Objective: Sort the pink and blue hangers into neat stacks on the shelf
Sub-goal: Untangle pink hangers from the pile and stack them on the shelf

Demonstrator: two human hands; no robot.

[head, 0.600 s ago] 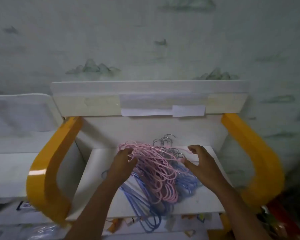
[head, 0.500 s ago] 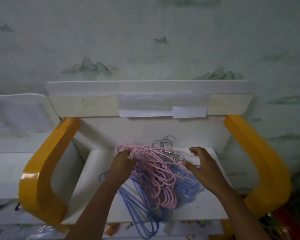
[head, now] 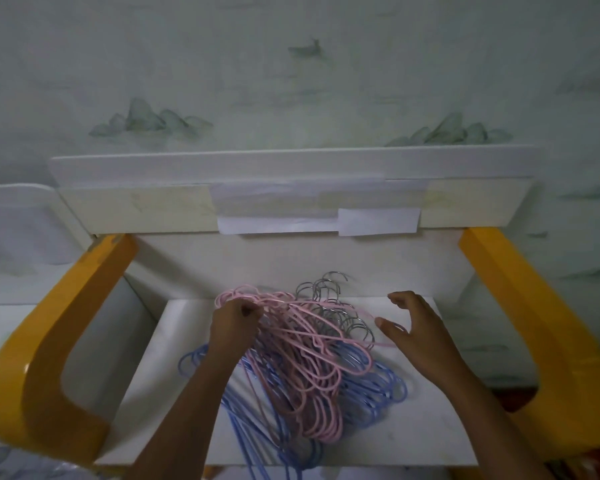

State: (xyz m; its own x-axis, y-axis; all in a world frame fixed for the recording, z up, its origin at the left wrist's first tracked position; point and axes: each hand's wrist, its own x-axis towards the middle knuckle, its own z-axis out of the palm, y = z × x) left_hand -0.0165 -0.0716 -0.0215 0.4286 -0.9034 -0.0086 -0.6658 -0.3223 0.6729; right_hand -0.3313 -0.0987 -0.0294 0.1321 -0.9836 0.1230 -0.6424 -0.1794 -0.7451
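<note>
A tangled pile of several pink hangers (head: 309, 368) lies on top of several blue hangers (head: 374, 386) in the middle of the white shelf (head: 413, 441). Their grey metal hooks (head: 329, 292) point toward the back wall. My left hand (head: 234, 327) grips the pink hangers at their left end, fingers curled round the wires. My right hand (head: 413, 330) hovers over the pile's right side with fingers spread and relaxed; whether its fingertips touch a pink wire is unclear. Some blue hangers stick out over the shelf's front edge.
Yellow curved side rails stand at the left (head: 49, 348) and right (head: 541, 344) of the shelf. A white upper shelf board (head: 291, 188) with taped paper overhangs the back. A patterned wall rises behind.
The view has drawn closer to the shelf. My right hand has lifted a little off the pile and spread its fingers. My left hand keeps its grip on the pink hangers.
</note>
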